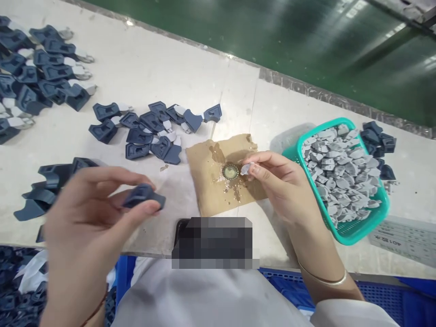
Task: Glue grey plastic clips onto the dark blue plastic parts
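Note:
Between the thumb and fingers of my left hand point(98, 213) is a dark blue plastic part point(142, 196), held above the table at the left. My right hand point(286, 181) pinches a small light grey plastic piece point(247, 168) by its end. That piece hovers just right of a small round cap point(230, 171) with pale liquid in it. Under the cap lies a brown cardboard sheet point(211, 200), stained with wet-looking spots. Right of my right hand stands a green plastic basket point(344, 120) filled with similar grey pieces point(340, 168).
Blue parts joined to grey pieces point(150, 131) lie in a group behind my left hand, with more at the far left point(51, 68). Loose blue parts point(378, 136) sit beyond the basket. A dark phone-like object point(182, 227) rests at the table's front edge. Blue crates point(381, 295) stand below.

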`<state>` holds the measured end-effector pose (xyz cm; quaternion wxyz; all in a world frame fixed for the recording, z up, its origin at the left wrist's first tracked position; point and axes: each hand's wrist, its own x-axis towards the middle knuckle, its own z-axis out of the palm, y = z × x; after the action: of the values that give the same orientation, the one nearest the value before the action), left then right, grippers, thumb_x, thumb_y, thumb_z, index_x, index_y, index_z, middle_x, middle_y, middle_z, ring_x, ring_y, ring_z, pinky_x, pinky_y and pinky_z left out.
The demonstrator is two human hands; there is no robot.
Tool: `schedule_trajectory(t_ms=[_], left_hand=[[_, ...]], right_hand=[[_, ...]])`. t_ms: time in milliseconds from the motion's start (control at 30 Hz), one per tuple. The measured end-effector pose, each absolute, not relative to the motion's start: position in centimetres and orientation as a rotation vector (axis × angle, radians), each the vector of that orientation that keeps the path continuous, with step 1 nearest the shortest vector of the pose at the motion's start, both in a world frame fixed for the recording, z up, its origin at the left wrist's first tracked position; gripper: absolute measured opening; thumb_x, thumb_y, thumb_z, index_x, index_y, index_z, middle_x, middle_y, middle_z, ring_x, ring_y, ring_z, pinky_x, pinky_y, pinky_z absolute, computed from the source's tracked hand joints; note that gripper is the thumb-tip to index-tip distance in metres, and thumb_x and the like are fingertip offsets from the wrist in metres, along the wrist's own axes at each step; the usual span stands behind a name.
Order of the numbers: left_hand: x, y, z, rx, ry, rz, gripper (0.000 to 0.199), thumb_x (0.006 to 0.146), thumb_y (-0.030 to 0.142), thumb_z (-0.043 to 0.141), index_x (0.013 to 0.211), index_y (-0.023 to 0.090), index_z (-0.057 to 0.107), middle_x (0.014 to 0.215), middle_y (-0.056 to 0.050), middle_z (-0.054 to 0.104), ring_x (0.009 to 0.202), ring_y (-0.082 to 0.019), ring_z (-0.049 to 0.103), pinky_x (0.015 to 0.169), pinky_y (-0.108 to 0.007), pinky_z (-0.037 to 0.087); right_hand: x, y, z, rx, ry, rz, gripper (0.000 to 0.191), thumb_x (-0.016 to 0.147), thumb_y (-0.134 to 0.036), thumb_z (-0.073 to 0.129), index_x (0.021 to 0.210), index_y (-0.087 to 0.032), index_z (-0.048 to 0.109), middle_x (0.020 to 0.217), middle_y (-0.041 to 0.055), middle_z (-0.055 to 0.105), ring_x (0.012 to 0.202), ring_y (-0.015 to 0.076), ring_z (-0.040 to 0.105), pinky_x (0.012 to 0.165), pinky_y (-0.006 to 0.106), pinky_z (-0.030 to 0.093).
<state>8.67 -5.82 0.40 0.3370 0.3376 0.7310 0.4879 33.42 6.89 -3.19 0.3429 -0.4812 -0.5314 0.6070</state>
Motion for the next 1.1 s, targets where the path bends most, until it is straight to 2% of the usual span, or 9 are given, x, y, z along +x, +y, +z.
schedule_trajectory(t_ms=[133, 333, 433, 533, 633, 767, 833, 967, 1100], left_hand=[[11.6, -3.8, -1.1, 0.687, 1.647, 1.264, 0.017, 0.08, 0.021, 0.085, 0.094, 0.024, 0.078, 0.098, 0.001, 0.075, 0.079, -0.012, 0.073, 0.072, -0.022, 0.069], [12.2, -3.4, -3.4, 0.77, 1.41, 1.08, 0.016, 0.086, 0.029, 0.083, 0.101, 0.022, 0.081, 0.111, -0.007, 0.083, 0.099, -0.022, 0.08, 0.084, -0.03, 0.07], [12.4, -3.4, -3.6, 0.754, 1.347, 1.052, 0.02, 0.09, 0.027, 0.079, 0.109, 0.022, 0.077, 0.114, -0.007, 0.084, 0.107, -0.022, 0.08, 0.091, -0.031, 0.069], [12.7, -3.3, -3.7, 0.724, 1.333, 1.086, 0.015, 0.092, 0.022, 0.076, 0.104, 0.023, 0.066, 0.106, -0.005, 0.085, 0.107, -0.02, 0.081, 0.091, -0.028, 0.067], [12.8, -3.3, -3.7, 0.748, 1.345, 1.1, 0.014, 0.094, 0.022, 0.073, 0.098, 0.023, 0.06, 0.107, -0.004, 0.085, 0.106, -0.019, 0.081, 0.092, -0.028, 0.066], [12.8, -3.6, -3.7, 0.832, 1.335, 1.095, 0.009, 0.097, 0.02, 0.069, 0.106, 0.022, 0.068, 0.118, -0.005, 0.082, 0.12, -0.019, 0.076, 0.102, -0.03, 0.064], [12.8, -3.6, -3.7, 0.845, 1.34, 1.101, 0.011, 0.097, 0.02, 0.069, 0.107, 0.022, 0.072, 0.118, -0.005, 0.082, 0.117, -0.019, 0.076, 0.101, -0.029, 0.063], [12.7, -3.4, -3.7, 0.898, 1.452, 1.124, 0.013, 0.092, 0.021, 0.075, 0.105, 0.024, 0.079, 0.108, -0.002, 0.08, 0.101, -0.016, 0.075, 0.088, -0.024, 0.062], [13.0, -3.0, -3.6, 0.827, 1.38, 1.198, 0.021, 0.093, 0.022, 0.076, 0.112, 0.027, 0.081, 0.105, -0.001, 0.079, 0.098, -0.014, 0.074, 0.087, -0.021, 0.062]], right_hand=[[32.9, 6.3, -3.4, -1.335, -1.507, 1.282, 0.007, 0.084, -0.028, 0.086, 0.087, -0.024, 0.081, 0.083, 0.0003, 0.078, 0.069, 0.0127, 0.066, 0.063, 0.026, 0.057], [32.7, 5.7, -3.6, -1.177, -1.923, 1.001, 0.003, 0.093, -0.023, 0.078, 0.093, -0.026, 0.079, 0.091, 0.002, 0.081, 0.085, 0.0191, 0.075, 0.077, 0.034, 0.064], [33.0, 5.8, -3.7, -1.078, -2.081, 0.896, 0.008, 0.096, -0.022, 0.075, 0.093, -0.028, 0.078, 0.098, 0.0022, 0.082, 0.096, 0.0224, 0.077, 0.085, 0.04, 0.063], [33.1, 5.9, -3.9, -1.064, -2.102, 0.877, 0.008, 0.097, -0.021, 0.075, 0.093, -0.028, 0.078, 0.098, 0.0026, 0.082, 0.095, 0.0228, 0.077, 0.085, 0.041, 0.062], [33.1, 5.8, -4.0, -1.077, -2.051, 0.903, 0.008, 0.095, -0.02, 0.076, 0.092, -0.028, 0.078, 0.095, 0.0017, 0.082, 0.093, 0.0215, 0.077, 0.083, 0.039, 0.062], [33.0, 5.6, -3.9, -1.089, -2.011, 0.976, 0.007, 0.094, -0.02, 0.077, 0.092, -0.027, 0.079, 0.096, 0.0018, 0.082, 0.097, 0.0213, 0.077, 0.084, 0.038, 0.061], [32.9, 5.6, -3.8, -1.14, -1.897, 1.009, 0.007, 0.092, -0.02, 0.08, 0.091, -0.027, 0.08, 0.094, 0.0022, 0.082, 0.095, 0.0216, 0.076, 0.081, 0.038, 0.061], [32.9, 5.8, -3.7, -1.253, -1.518, 1.197, 0.009, 0.085, -0.019, 0.086, 0.087, -0.027, 0.082, 0.086, 0.0002, 0.08, 0.072, 0.0144, 0.069, 0.065, 0.029, 0.056], [32.9, 6.3, -3.7, -1.252, -1.199, 1.539, 0.017, 0.079, -0.036, 0.094, 0.083, -0.025, 0.081, 0.07, -0.0042, 0.072, 0.057, 0.0088, 0.06, 0.055, 0.022, 0.052]])
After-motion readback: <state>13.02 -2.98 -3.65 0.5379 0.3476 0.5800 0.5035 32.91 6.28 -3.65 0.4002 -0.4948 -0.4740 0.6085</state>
